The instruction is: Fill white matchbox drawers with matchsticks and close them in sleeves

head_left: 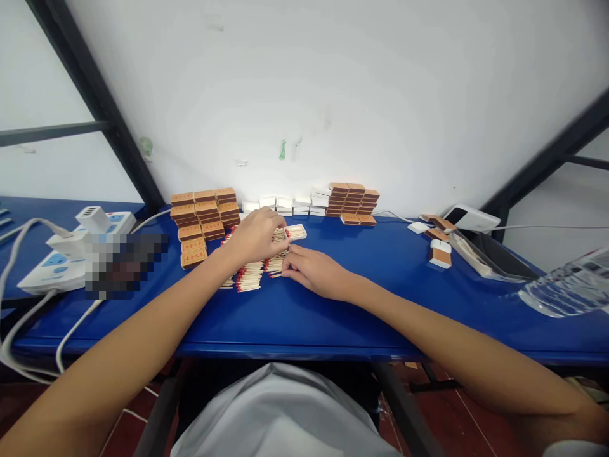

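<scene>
My left hand is closed around a small white matchbox tray, held above the pile; pale matchsticks show inside it. Just below and to the right, my right hand has its thumb and index finger pinched at the edge of the loose matches. A red-tipped match sticks out by its thumb, though the fingertips partly cover what they grip. The matches lie in rows on the blue table, red heads mostly to the left, and my left hand hides part of them.
Stacked brown matchboxes stand behind left, more stacked matchboxes behind right, with white trays between. A power strip with cables lies left. At right are a few loose matchboxes, a white device and a plastic bottle.
</scene>
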A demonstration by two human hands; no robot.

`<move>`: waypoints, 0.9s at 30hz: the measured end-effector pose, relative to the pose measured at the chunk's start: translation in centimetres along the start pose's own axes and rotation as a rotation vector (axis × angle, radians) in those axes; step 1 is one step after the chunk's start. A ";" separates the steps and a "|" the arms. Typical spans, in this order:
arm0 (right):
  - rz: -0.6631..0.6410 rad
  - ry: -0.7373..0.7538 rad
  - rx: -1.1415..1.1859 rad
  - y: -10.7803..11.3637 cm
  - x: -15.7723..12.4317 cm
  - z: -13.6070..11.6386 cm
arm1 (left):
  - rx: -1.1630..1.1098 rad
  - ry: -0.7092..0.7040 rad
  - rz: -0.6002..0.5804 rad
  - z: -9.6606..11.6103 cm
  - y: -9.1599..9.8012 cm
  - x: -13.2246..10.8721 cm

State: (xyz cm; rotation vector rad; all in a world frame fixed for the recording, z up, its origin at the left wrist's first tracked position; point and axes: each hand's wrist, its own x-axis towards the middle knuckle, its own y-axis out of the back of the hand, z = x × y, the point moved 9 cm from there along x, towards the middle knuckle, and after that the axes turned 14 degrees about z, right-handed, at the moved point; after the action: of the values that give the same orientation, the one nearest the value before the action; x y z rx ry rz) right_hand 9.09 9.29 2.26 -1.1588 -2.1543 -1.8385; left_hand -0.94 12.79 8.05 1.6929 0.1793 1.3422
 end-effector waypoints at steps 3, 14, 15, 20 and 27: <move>0.036 0.018 -0.031 1.5 -0.3 0.2 | 0.018 -0.020 -0.015 0.2 -0.2 -0.1; 0.223 -0.105 -0.325 6.6 -0.1 5.5 | -0.051 -0.114 -0.058 2.5 -1.0 -0.7; 0.216 -0.107 -0.345 6.4 -0.1 5.6 | -0.061 -0.129 -0.060 2.8 -1.1 -0.7; 0.162 -0.096 -0.407 5.8 -0.1 5.0 | -0.082 -0.158 -0.069 3.6 -1.2 -0.9; 0.145 -0.080 -0.415 5.6 -0.1 4.5 | -0.075 -0.139 -0.070 3.1 -1.2 -0.8</move>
State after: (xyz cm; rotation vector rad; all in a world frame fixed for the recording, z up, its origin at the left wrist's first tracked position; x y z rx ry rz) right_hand 14.16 13.14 5.53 -1.4401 -1.7123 -2.2702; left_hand 1.83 11.19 6.71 1.6942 0.1049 1.1610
